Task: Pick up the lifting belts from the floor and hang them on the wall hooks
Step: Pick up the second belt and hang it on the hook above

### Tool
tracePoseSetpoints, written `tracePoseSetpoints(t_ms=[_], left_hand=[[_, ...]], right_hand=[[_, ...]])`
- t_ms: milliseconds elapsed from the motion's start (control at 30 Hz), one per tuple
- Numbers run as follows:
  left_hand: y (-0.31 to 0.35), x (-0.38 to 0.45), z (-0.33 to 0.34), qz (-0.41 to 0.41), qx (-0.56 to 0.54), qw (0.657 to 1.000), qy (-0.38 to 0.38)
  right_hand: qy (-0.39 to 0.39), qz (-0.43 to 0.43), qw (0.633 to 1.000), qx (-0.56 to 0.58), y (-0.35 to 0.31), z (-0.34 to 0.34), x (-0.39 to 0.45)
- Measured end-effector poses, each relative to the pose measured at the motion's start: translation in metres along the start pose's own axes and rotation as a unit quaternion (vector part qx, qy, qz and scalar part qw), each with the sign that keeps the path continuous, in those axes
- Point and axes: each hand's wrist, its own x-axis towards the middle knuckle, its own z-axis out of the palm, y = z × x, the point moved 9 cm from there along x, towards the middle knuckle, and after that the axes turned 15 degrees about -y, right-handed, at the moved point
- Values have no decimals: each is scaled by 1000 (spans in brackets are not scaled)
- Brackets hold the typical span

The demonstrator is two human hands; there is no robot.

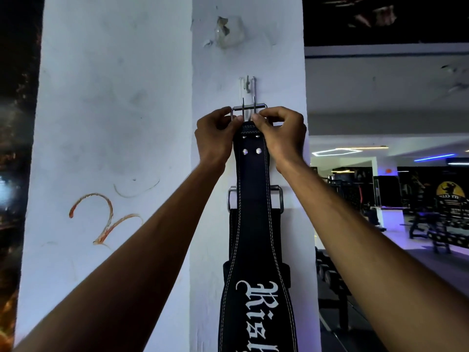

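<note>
Both forearms are reaching up from the bottom of the view toward a white pillar. Between them a black lifting belt with white stitching and white gothic lettering is hanging flat against the pillar face. His left hand is pinching the belt's top edge beside the metal buckle, fingers curled closed on it, and his right hand is gripping the same end from the other side. That buckle is sitting just below a small wall hook, its two prongs pointing up toward it. Behind this belt, a second belt is hanging lower on the pillar, its own steel buckle showing on either side.
</note>
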Motion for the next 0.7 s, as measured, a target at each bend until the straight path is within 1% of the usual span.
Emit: tracePoseSetpoints(t_ms=[267,467,600,700], left_hand=[[-13,7,1,-10,12,1000,9],[-22,3,2,-51,12,999,6],[-22,0,3,-87,-6,995,38],[-18,-5,4,-100,7,993,56]], right_hand=[[6,11,1000,20,14,1,2],[22,41,999,24,25,2,-4],[23,86,995,34,27,4,-3],[13,120,992,24,24,5,-2]])
